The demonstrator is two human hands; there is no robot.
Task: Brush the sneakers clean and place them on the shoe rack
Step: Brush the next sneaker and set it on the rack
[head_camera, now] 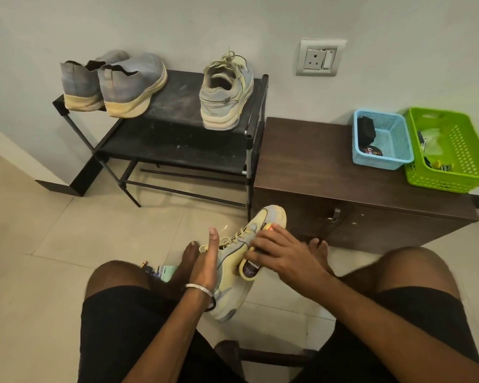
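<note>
The person sits, a yellow sneaker (233, 261) between the knees above the floor. The left hand (205, 261) holds its heel side, thumb up, the other fingers hidden behind it. The right hand (285, 258) presses a brush (250, 269) on its side, fingers curled over it. Its mate (226, 92) and a grey pair (114, 81) stand on the rack (177, 106).

The seated person wears black shorts (127, 322) and a silver bangle (199, 289), with bare feet
</note>
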